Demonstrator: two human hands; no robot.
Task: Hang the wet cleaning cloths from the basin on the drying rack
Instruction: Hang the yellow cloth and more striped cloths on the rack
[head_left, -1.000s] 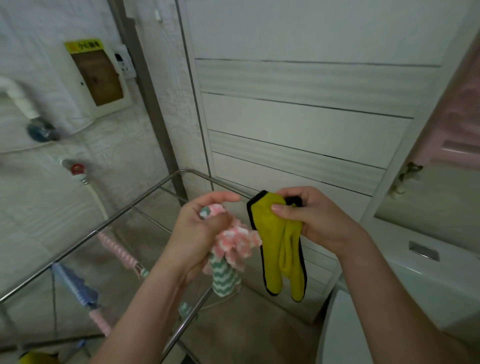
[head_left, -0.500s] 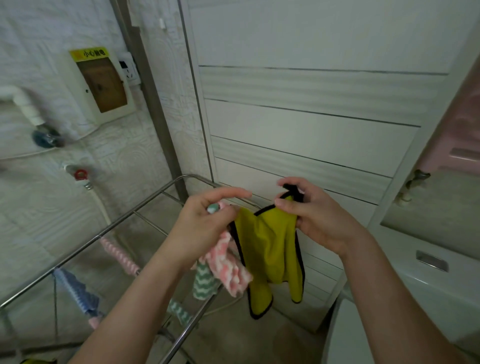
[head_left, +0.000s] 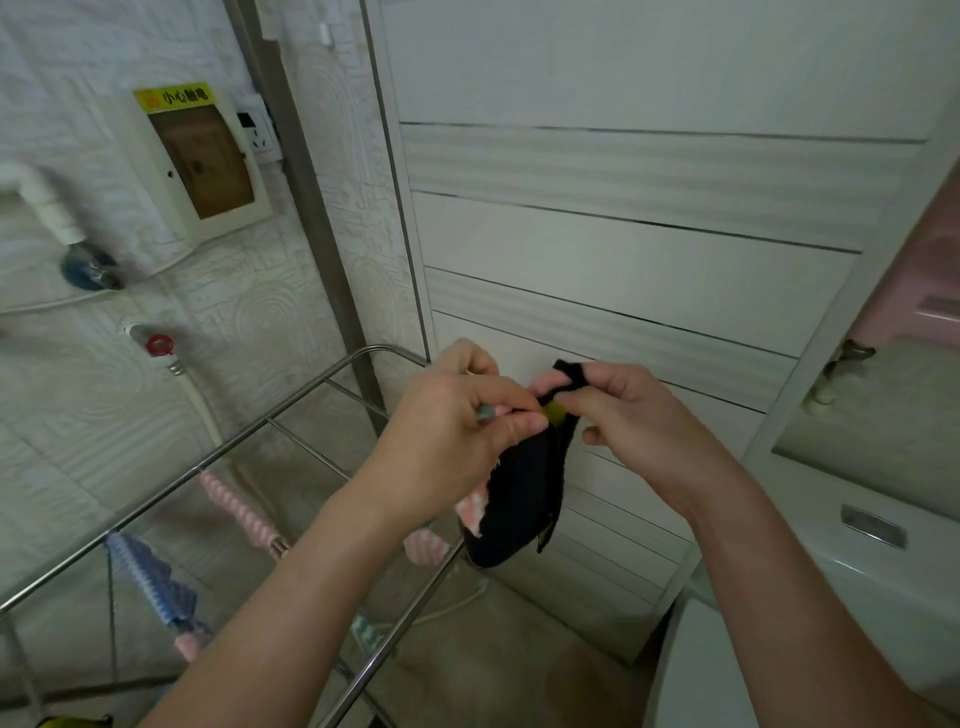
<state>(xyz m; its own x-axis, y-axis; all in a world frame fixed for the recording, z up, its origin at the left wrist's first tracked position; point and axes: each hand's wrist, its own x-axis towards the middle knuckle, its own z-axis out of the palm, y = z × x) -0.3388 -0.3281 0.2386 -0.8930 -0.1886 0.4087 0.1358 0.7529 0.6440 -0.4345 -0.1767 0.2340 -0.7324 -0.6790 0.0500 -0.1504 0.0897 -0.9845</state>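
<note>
Both hands meet above the near right corner of the metal drying rack (head_left: 291, 405). My left hand (head_left: 457, 421) pinches a pink-and-white cloth (head_left: 475, 512) and the top edge of a yellow cloth with black trim (head_left: 519, 499). That cloth now shows its black side and hangs down between the hands. My right hand (head_left: 628, 415) grips its black loop at the top. A pink striped cloth (head_left: 241, 506) and a blue zigzag cloth (head_left: 150, 582) hang over rack bars to the left. The basin is out of view.
A white panelled wall (head_left: 623, 249) stands behind the hands. A white appliance (head_left: 831, 571) is at the right. On the left wall are an electrical box (head_left: 200, 161), a socket (head_left: 257, 132), a tap with a hose (head_left: 161, 345) and a pipe (head_left: 41, 197).
The yellow cloth has been turned so its black side faces me. The hands have come closer together at its top edge. The pink cloth has sunk lower behind it.
</note>
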